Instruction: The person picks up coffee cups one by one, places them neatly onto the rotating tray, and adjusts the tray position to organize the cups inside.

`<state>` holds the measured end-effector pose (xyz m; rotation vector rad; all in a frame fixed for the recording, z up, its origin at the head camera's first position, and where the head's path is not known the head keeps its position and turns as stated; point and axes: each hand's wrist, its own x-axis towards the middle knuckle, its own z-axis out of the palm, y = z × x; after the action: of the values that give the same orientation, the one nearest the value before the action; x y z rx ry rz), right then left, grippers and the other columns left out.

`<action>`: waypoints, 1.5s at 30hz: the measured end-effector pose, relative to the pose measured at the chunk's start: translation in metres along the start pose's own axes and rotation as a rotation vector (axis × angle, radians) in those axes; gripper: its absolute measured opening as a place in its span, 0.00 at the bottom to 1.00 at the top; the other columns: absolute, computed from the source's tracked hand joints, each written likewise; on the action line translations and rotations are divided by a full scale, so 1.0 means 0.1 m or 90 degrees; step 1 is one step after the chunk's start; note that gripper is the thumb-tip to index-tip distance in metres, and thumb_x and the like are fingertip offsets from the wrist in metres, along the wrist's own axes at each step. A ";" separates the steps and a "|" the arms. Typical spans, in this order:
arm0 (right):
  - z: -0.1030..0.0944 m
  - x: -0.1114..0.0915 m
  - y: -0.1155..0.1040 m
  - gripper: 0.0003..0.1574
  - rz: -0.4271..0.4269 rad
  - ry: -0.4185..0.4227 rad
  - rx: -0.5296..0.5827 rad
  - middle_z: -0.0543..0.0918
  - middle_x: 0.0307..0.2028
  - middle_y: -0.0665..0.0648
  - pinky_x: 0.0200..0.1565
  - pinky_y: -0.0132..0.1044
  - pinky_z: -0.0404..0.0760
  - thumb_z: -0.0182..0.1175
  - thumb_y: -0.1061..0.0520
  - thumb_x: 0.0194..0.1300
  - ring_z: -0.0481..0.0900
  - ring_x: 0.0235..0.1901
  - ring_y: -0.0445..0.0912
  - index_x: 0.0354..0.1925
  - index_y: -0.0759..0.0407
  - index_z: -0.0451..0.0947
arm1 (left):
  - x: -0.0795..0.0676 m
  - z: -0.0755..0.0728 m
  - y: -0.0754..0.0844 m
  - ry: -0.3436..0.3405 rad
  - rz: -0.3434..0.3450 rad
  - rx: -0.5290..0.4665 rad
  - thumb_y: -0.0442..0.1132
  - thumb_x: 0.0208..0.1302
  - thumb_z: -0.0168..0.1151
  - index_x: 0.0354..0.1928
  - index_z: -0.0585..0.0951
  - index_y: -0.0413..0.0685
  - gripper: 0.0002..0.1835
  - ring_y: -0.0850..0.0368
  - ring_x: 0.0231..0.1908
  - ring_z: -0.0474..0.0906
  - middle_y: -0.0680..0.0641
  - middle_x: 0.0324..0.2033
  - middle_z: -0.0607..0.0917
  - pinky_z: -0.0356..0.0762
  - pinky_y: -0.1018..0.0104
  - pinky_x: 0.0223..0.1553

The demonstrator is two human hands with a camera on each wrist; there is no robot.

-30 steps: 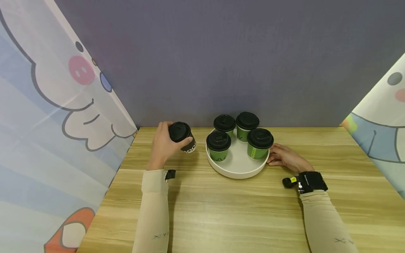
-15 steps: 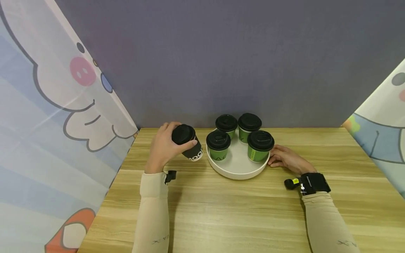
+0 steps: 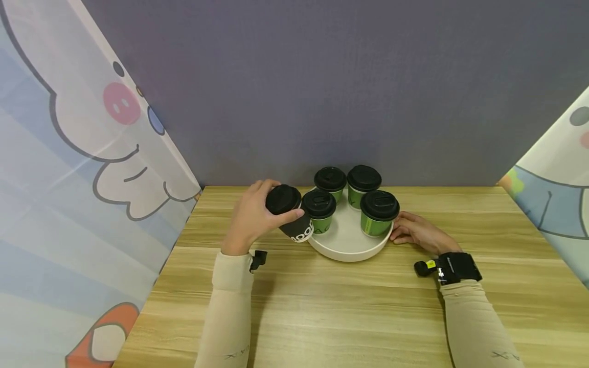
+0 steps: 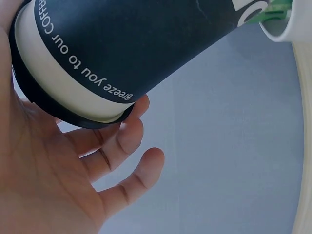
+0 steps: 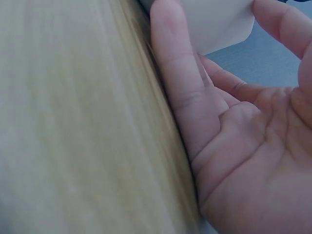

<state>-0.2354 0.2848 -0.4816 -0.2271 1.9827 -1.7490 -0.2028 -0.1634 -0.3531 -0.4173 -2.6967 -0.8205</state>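
Observation:
My left hand (image 3: pixel 254 214) grips a black paper coffee cup (image 3: pixel 298 227) by its black lid end. The cup is tilted, its white-lettered base toward the white round tray (image 3: pixel 342 255), overlapping the tray's left rim in the head view. In the left wrist view, "Breeze you to our COFFEE" shows on the coffee cup (image 4: pixel 131 48), its far end close by the tray wall (image 4: pixel 280 31). My right hand (image 3: pixel 416 231) holds the tray's right side, thumb and fingers spread at the outer wall (image 5: pixel 219 24). Several green lidded cups stand upright on the tray, including a front-left one (image 3: pixel 319 212).
A front-right green cup (image 3: pixel 378 214) stands beside my right fingers. Two more, a back-left cup (image 3: pixel 330 181) and a back-right cup (image 3: pixel 363 186), stand near the grey wall (image 3: pixel 294 92). Cartoon-printed cloth (image 3: pixel 60 230) borders the wooden table (image 3: pixel 340 317).
My left hand has carried the black coffee cup rightward and slightly nearer, from beside the tray to its left rim, and it tilts more. My right hand keeps its place at the tray.

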 end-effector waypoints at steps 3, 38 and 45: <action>0.00 0.00 0.01 0.10 0.002 0.003 0.003 0.81 0.44 0.55 0.49 0.37 0.87 0.47 0.55 0.82 0.86 0.42 0.43 0.53 0.59 0.69 | -0.01 0.02 0.05 -0.003 0.007 -0.002 0.82 0.43 0.67 0.57 0.79 0.60 0.45 0.52 0.50 0.80 0.54 0.53 0.82 0.79 0.51 0.49; -0.01 0.01 0.00 0.07 -0.005 -0.009 0.009 0.80 0.45 0.55 0.49 0.38 0.87 0.47 0.56 0.82 0.86 0.42 0.43 0.51 0.56 0.71 | -0.04 0.46 0.57 -0.017 0.197 0.049 0.79 0.44 0.70 0.66 0.76 0.59 0.50 0.51 0.55 0.75 0.50 0.56 0.80 0.75 0.51 0.59; -0.01 0.03 0.04 0.10 0.000 0.001 0.002 0.81 0.45 0.54 0.50 0.38 0.87 0.49 0.53 0.82 0.85 0.43 0.42 0.53 0.56 0.71 | -0.05 0.61 0.64 -0.036 0.209 0.070 0.78 0.47 0.69 0.70 0.72 0.60 0.52 0.51 0.58 0.74 0.51 0.57 0.79 0.74 0.49 0.59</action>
<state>-0.2377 0.2854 -0.4860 -0.2250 1.9813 -1.7533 -0.1873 -0.0782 -0.3715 -0.8391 -2.6072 -0.5719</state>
